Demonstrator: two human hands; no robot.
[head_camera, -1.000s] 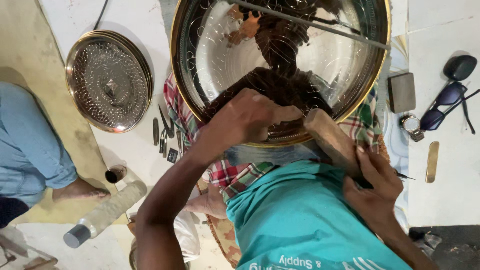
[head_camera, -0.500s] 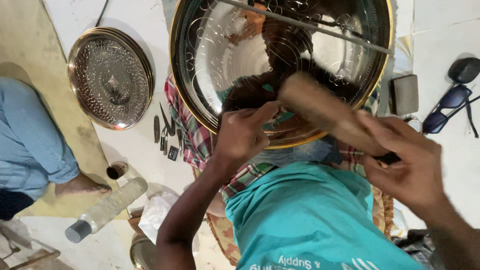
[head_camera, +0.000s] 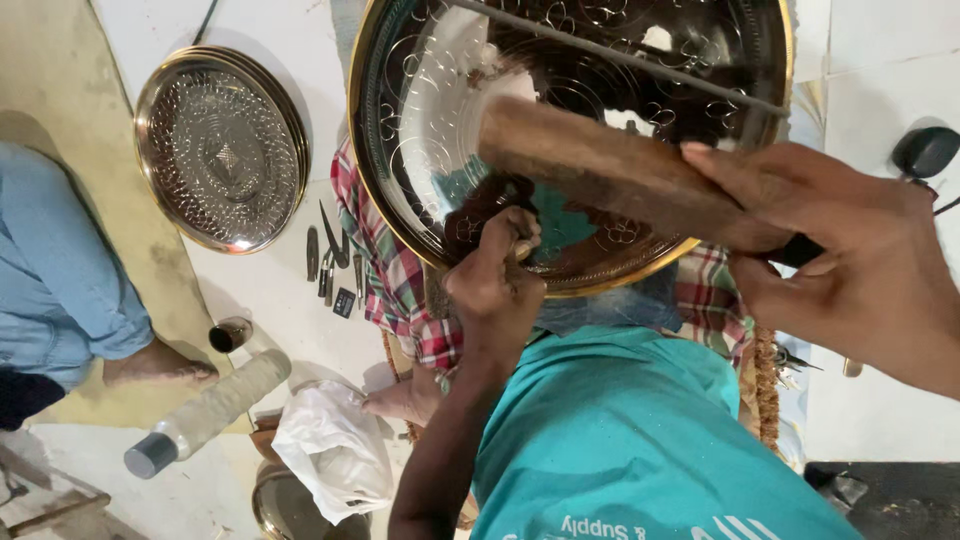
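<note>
Right hand (head_camera: 850, 265) raised, fingers wrapped around the dark grip end of a wooden mallet (head_camera: 610, 170), thick brown head held over the work. Left hand (head_camera: 497, 275) clenched low on the rim, pinching a small punch (head_camera: 522, 247) against the metal; tip hidden by the fingers, so exact contact point not discernible.

Beneath both hands: large round metal tray (head_camera: 430, 120), polished, gold-edged, covered in fine scrolled engraving, propped on the lap over a checked cloth (head_camera: 395, 285) and leaning away from the teal shirt (head_camera: 620, 440). Thin dark rod (head_camera: 620, 55) lying across the upper face.

Handling, as judged: sheet metal stiff yet thin enough to ring, flex and dent under a stray blow; mirror surface slick and easily marked by fingers or tools. Best gripped at the rolled rim, both sides, never on the engraved field. Mallet dense and top-heavy; secure hold at the narrow handle end. Punch small and smooth, prone to skidding on the polish unless pinched close to the tip.

Outward, on the pale floor: second engraved tray (head_camera: 220, 150) lying flat, row of small dark punches (head_camera: 330, 262) beside the cloth, clear plastic bottle (head_camera: 205, 412) on its side, crumpled white bag (head_camera: 335, 450), and another person's bare foot (head_camera: 160, 365) under blue trousers.
</note>
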